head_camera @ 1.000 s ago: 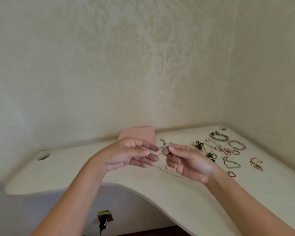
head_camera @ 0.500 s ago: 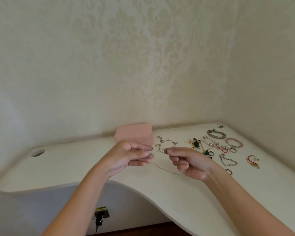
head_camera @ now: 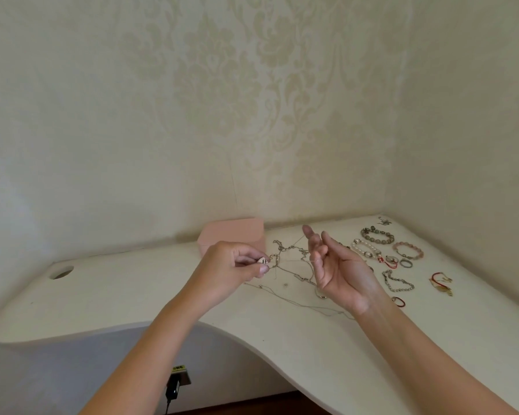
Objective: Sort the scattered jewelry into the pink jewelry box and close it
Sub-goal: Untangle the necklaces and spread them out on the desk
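My left hand [head_camera: 237, 265] pinches the small pendant end of a thin silver necklace [head_camera: 291, 277], whose chain trails in tangled loops over the white desk [head_camera: 132, 295]. My right hand [head_camera: 339, 271] hovers palm-up beside it with fingers spread; a strand of chain seems to run across its fingers. The pink jewelry box [head_camera: 232, 233] stands shut against the wall behind my left hand. To the right lie several pieces: a green bead bracelet [head_camera: 376, 235], a pearl bracelet [head_camera: 364, 250], a pink bead bracelet [head_camera: 408, 250], a silver chain bracelet [head_camera: 397, 281] and a red cord piece [head_camera: 441, 281].
The desk has a curved front edge and a round cable hole [head_camera: 61, 272] at far left. Walls meet in a corner at the back right. A wall socket with a black plug [head_camera: 174, 384] sits below the desk.
My hands have separated: the right hand let go its pinch and opened palm-up, while the left hand kept hold of the necklace end. More of the chain now lies on the desk.
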`<state>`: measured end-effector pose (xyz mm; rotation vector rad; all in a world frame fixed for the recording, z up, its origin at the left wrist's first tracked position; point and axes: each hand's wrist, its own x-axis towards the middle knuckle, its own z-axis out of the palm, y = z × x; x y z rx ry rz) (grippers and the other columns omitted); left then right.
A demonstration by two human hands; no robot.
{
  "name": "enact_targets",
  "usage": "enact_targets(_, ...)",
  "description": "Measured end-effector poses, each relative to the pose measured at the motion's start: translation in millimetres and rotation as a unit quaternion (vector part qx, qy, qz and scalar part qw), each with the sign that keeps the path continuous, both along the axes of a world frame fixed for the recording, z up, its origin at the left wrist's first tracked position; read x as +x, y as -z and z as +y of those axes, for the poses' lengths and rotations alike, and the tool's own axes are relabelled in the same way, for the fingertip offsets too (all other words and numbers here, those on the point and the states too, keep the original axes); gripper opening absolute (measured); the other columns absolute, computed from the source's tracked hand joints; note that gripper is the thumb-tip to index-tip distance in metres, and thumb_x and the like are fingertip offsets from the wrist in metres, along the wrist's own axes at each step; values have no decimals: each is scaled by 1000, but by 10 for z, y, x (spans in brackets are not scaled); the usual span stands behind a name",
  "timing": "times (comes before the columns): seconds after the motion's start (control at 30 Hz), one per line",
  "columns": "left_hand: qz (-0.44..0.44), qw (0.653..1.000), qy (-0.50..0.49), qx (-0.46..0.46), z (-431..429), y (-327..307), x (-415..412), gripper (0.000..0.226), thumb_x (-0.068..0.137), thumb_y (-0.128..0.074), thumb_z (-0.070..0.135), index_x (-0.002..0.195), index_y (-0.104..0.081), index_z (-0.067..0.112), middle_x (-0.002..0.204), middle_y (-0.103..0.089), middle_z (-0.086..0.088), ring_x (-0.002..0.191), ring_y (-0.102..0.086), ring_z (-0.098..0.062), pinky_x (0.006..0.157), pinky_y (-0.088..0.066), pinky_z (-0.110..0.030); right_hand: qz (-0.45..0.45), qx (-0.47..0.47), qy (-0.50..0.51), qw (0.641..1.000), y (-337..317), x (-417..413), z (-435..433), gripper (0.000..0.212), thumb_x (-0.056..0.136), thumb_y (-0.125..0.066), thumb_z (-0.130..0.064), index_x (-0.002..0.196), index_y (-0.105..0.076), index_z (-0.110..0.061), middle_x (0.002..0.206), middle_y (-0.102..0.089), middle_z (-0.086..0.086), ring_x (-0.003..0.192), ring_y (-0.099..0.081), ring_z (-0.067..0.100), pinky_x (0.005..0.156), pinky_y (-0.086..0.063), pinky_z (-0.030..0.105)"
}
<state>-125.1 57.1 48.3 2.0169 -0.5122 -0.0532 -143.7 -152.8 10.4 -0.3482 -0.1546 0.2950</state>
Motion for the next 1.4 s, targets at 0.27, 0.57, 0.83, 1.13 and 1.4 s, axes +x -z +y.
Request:
enact_targets(0.27, 15, 1000, 6, -15, -107, -137, -41, 5, 81, -71, 6, 79, -69, 10, 75, -73, -7, 65, -67, -7, 60, -51, -15, -39, -14, 22, 999, -10, -54, 132, 68, 50, -84, 12, 114, -67, -2, 116, -65, 17, 101, -67, 28, 86, -55, 42)
enact_targets(0.57, 46, 998, -27, -43, -58, -126, -7, 14, 77, -75, 8, 84, -69, -2, 79, -73, -12, 66, -69, -9, 60, -53, -15, -32, 31, 49, 998, -60, -73, 104, 65, 44, -79, 22, 105, -71, 0, 117, -64, 22, 101, -67, 32, 83, -57, 39)
enact_targets(0.83, 29, 999, -23, -2, -90, -152, -26, 10, 80, -73, 13, 86, -72, 5, 84, -73, -14, 70, -68, -9, 63, -53, -15, -15, -124, 201, 972, -69, -81, 157, 35, 75, -59, -4, 109, -63, -5, 105, -72, 10, 92, -70, 18, 75, -57, 20)
enact_targets(1.13, 77, 994, 13, -73, -170, -176, -104, 28, 56, -75, 38, 65, -62, 15, 97, -72, -17, 99, -67, -27, 100, -47, -42, -22, -216, 175, 960, -34, -110, 231, 47, 83, -54, -36, 119, -58, -7, 115, -67, 13, 109, -64, 22, 89, -54, 26)
enact_targets(1.4, 162, 958, 94, -219, -212, -151, -57, 8, 74, -62, 14, 73, -61, 6, 84, -71, -16, 83, -68, -24, 84, -56, -33, -31, -268, 150, 951, -91, -166, 233, 44, 87, -50, -41, 114, -60, -8, 96, -73, 9, 85, -71, 14, 70, -56, 22)
